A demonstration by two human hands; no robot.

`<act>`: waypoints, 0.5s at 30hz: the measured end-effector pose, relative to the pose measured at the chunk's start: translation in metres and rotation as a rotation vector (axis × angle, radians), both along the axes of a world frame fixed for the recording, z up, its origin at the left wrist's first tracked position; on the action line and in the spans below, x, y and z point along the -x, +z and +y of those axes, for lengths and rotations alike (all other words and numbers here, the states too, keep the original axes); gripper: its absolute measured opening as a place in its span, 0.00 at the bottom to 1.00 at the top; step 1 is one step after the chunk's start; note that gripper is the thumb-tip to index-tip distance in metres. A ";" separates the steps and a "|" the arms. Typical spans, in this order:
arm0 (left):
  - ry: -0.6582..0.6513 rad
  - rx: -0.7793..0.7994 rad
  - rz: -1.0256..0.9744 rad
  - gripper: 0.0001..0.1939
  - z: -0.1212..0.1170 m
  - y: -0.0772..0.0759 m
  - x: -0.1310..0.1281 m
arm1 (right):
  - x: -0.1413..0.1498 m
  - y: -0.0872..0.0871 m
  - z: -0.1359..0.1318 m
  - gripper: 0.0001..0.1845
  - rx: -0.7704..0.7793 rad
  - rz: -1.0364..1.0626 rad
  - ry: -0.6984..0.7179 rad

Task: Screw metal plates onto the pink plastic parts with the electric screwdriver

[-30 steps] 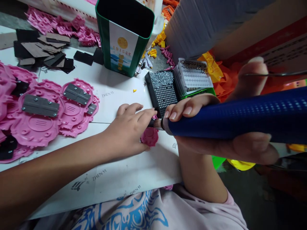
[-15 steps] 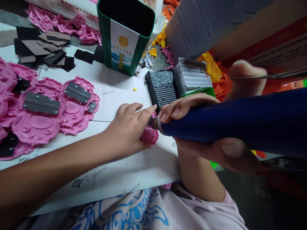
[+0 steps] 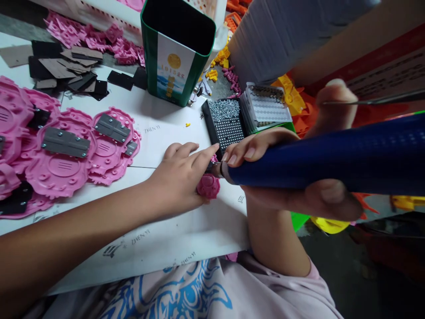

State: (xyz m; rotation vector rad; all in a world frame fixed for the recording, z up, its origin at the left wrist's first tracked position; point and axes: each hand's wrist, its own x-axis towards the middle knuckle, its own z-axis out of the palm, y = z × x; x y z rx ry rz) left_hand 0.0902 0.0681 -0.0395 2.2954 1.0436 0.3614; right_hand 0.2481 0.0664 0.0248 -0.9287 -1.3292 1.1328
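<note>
My right hand [image 3: 265, 142] is wrapped round a thick blue electric screwdriver [image 3: 325, 155], which lies nearly level across the view. The driver's narrow nose points left and meets a small pink plastic part [image 3: 208, 186] on the white table covering. Beside that part is my left hand [image 3: 181, 177], holding it down between thumb and fingers. Most of the pink part is hidden by my left hand and the driver's nose. Just beyond the fingertips sits a black screw tray [image 3: 229, 128], with loose silver screws at its far end and rows of screws in holes.
Pink plastic shells [image 3: 63, 164] with grey covers are piled at left. Black plates [image 3: 66, 68] lie behind them. A tall green tin [image 3: 175, 66] stands at the back. Clear plates [image 3: 265, 104] are stacked right of the tray, near a large cardboard box [image 3: 332, 53].
The view has shifted slightly, so the piles at left appear further right. The screwdriver's rear end looks a little higher, and its nose stays at the pink part. Both hands keep their grip.
</note>
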 end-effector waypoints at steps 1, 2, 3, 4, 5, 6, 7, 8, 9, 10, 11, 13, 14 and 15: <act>-0.007 -0.009 -0.007 0.47 0.000 -0.001 0.001 | -0.003 0.002 0.002 0.19 -0.065 0.062 0.016; -0.013 -0.017 -0.014 0.48 0.000 -0.002 0.002 | -0.007 0.004 0.003 0.20 -0.116 0.101 0.005; -0.018 -0.024 -0.019 0.48 0.000 -0.003 0.003 | -0.012 0.006 0.005 0.21 -0.168 0.130 -0.024; -0.023 -0.027 -0.021 0.49 -0.001 -0.004 0.004 | -0.016 0.008 0.005 0.21 -0.182 0.134 -0.064; -0.028 -0.030 -0.023 0.49 -0.002 -0.004 0.005 | -0.020 0.010 0.006 0.21 -0.169 0.126 -0.105; -0.035 -0.035 -0.022 0.48 -0.002 -0.004 0.006 | -0.023 0.012 0.005 0.21 -0.157 0.122 -0.140; -0.045 -0.044 -0.019 0.48 -0.004 -0.004 0.007 | -0.026 0.012 0.004 0.21 -0.147 0.121 -0.166; -0.058 -0.060 -0.016 0.47 -0.005 -0.003 0.008 | -0.027 0.013 0.003 0.22 -0.146 0.129 -0.191; -0.077 -0.082 -0.013 0.47 -0.007 -0.003 0.009 | -0.029 0.012 0.001 0.22 -0.151 0.145 -0.222; -0.098 -0.112 -0.013 0.46 -0.008 -0.002 0.009 | -0.030 0.011 -0.001 0.23 -0.146 0.157 -0.240; -0.117 -0.147 -0.014 0.45 -0.010 -0.001 0.009 | -0.031 0.009 -0.004 0.24 -0.172 0.188 -0.269; -0.135 -0.225 -0.016 0.44 -0.013 0.000 0.009 | -0.034 0.005 -0.009 0.24 -0.166 0.202 -0.294; -0.135 -0.260 -0.008 0.44 -0.015 0.001 0.009 | -0.036 0.003 -0.010 0.25 -0.166 0.213 -0.278; -0.131 -0.288 0.007 0.43 -0.016 0.003 0.009 | -0.038 0.002 -0.012 0.25 -0.183 0.228 -0.274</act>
